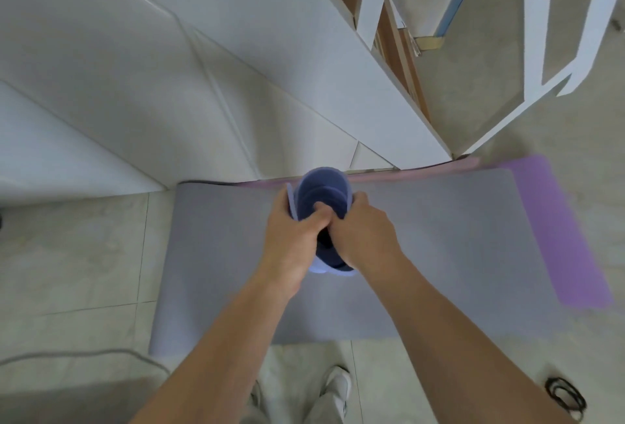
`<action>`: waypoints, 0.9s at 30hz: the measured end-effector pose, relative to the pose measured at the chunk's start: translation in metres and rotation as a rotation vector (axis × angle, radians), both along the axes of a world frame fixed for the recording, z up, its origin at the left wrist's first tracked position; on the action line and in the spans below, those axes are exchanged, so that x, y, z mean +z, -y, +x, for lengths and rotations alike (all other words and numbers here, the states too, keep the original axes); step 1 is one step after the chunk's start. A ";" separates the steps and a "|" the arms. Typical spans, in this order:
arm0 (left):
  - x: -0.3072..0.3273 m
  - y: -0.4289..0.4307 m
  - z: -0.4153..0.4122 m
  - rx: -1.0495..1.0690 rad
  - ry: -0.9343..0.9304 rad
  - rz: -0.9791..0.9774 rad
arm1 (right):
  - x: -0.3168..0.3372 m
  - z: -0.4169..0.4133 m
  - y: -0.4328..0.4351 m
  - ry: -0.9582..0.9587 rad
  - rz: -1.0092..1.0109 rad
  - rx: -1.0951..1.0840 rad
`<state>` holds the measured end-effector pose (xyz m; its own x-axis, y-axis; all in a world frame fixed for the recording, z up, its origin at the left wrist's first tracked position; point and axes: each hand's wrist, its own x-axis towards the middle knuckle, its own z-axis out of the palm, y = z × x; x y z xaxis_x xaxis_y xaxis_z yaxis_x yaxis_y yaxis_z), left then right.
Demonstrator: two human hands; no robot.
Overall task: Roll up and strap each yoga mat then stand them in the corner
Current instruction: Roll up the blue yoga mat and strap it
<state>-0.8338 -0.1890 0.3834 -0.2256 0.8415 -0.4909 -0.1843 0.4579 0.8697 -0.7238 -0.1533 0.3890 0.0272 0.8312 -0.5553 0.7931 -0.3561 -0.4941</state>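
Holds rolled blue mat (323,186) between both hands, over the far edge of the grey mat (439,237), about midway along it. Long axis of the roll steep, close to upright, open spiral end facing the camera, lower end hidden behind the hands. Left hand (291,237) wraps the left side, fingers (319,215) curled over the rim into the mouth of the roll; right hand (365,234) wraps the right side, knuckles touching the left hand. Both equally near the roll, neither free. Outer flap of the roll stands a little proud on the left: coil looks loose, judging by that. No strap visible round it; dark patch between the hands too unclear to name. Black straps (564,398) lie on the floor (84,254) well apart, behind and to the right, nearer the right hand. Grey mat lies flat, overlapping a purple mat (558,237) that shows past its right edge; pink mat edge (406,171) peeps out along its far edge. White wall panel (304,85) straight ahead, just beyond the mats. Shoes (338,386) at the near edge of the grey mat; cable (84,354) on the floor to the left. Probable next need: one hand to keep the coil tight, right hand to reach back for a strap.
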 end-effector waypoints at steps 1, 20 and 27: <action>-0.005 -0.006 -0.004 0.051 -0.004 -0.044 | -0.003 -0.001 -0.002 -0.013 0.011 -0.017; -0.145 -0.017 -0.031 -0.107 0.119 -0.087 | -0.142 0.012 0.003 -0.550 -0.077 -0.496; -0.133 -0.032 -0.048 -0.227 0.132 -0.313 | -0.119 0.004 -0.021 -0.120 0.158 -0.038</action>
<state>-0.8817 -0.1575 0.2506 0.0312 0.6683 -0.7433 -0.1491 0.7384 0.6576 -0.7198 -0.1322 0.2697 0.0018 0.9077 -0.4196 0.7128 -0.2955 -0.6361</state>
